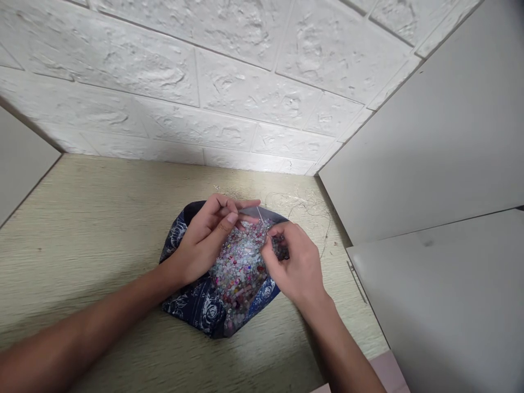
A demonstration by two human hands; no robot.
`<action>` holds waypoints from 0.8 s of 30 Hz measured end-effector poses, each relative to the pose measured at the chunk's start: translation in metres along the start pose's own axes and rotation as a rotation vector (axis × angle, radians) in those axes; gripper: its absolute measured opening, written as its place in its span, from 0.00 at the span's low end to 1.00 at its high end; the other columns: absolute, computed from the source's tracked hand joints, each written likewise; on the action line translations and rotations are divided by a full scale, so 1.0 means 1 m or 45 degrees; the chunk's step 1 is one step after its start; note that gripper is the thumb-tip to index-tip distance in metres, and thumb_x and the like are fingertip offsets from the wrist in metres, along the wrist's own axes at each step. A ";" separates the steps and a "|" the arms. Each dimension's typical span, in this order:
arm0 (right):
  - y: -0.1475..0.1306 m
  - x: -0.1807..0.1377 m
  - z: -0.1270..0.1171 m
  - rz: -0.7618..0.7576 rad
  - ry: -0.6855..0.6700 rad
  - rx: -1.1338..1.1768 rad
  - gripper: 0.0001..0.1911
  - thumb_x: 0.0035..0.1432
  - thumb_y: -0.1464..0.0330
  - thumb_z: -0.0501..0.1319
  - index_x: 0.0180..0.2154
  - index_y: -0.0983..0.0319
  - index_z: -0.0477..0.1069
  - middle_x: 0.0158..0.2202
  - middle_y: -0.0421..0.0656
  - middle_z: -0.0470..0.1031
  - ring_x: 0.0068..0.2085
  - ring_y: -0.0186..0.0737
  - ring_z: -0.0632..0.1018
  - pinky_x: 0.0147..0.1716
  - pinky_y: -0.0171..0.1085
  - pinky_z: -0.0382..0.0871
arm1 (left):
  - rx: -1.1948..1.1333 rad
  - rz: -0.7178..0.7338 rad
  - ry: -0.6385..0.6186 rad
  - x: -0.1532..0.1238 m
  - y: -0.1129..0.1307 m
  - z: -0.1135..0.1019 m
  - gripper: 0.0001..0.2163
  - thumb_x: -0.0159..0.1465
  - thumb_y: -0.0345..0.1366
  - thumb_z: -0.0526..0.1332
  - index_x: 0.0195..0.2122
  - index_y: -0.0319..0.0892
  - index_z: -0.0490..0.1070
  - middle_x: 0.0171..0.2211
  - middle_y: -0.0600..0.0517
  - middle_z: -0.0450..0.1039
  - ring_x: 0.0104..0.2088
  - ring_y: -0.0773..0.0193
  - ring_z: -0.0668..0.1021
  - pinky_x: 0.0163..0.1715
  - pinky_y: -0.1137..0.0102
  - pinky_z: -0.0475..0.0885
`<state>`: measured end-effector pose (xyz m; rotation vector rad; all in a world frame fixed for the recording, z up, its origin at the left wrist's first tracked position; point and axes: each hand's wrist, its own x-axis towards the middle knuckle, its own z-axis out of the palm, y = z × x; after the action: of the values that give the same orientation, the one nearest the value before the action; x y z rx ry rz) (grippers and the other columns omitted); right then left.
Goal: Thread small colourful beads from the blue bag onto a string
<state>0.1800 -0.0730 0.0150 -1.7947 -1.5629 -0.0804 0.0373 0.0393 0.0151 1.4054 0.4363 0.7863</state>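
My right hand (pixel 293 261) pinches a thin, straight, silvery needle (pixel 262 217) between thumb and forefinger. The needle slants up and left from that pinch towards the fingertips of my left hand (pixel 210 234). On the left, the thumb presses in by the fingers, two of which stretch out to the right; whatever lies in that pinch is too small to make out. Below both hands, a dark blue cloth (pixel 192 305) with white rose prints forms an open pouch. It holds a heap of small beads (pixel 235 267), mostly clear and pale, with pink, red and blue ones among them.
Loose tangled thread (pixel 301 204) lies on the pale wooden surface (pixel 102 218) behind the pouch. A white brick-patterned wall (pixel 229 98) rises at the back. White panels (pixel 429 136) stand on the right, and another panel (pixel 24 158) on the left.
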 end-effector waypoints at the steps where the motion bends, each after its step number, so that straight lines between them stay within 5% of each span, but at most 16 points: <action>1: 0.000 0.000 0.000 0.003 0.014 0.016 0.03 0.58 0.72 0.55 0.36 0.61 0.66 0.32 0.43 0.73 0.35 0.40 0.74 0.34 0.39 0.69 | 0.019 0.008 0.005 0.000 0.000 0.000 0.07 0.67 0.38 0.55 0.35 0.42 0.59 0.49 0.44 0.74 0.43 0.62 0.78 0.44 0.67 0.72; 9: -0.004 0.001 -0.005 -0.117 -0.118 0.206 0.25 0.56 0.73 0.57 0.55 0.62 0.60 0.51 0.49 0.71 0.52 0.44 0.72 0.48 0.45 0.70 | 0.500 0.135 -0.236 0.000 0.000 -0.003 0.04 0.64 0.34 0.59 0.34 0.41 0.72 0.36 0.51 0.71 0.37 0.66 0.73 0.37 0.72 0.68; 15: 0.000 0.001 -0.003 -0.187 -0.276 0.115 0.15 0.63 0.66 0.57 0.51 0.62 0.65 0.37 0.44 0.76 0.37 0.39 0.75 0.35 0.39 0.71 | 0.496 0.163 -0.251 0.001 0.000 -0.003 0.06 0.64 0.33 0.59 0.33 0.41 0.74 0.35 0.51 0.72 0.37 0.66 0.74 0.37 0.72 0.68; 24: -0.003 0.000 -0.003 -0.134 0.055 0.184 0.06 0.62 0.74 0.55 0.40 0.61 0.69 0.32 0.43 0.74 0.33 0.37 0.72 0.33 0.38 0.69 | 0.520 0.049 -0.084 -0.001 0.000 -0.001 0.06 0.63 0.37 0.59 0.34 0.40 0.71 0.29 0.53 0.69 0.29 0.68 0.70 0.29 0.73 0.65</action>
<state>0.1782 -0.0746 0.0188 -1.5892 -1.5902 -0.0546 0.0357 0.0397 0.0143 1.8186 0.5400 0.7038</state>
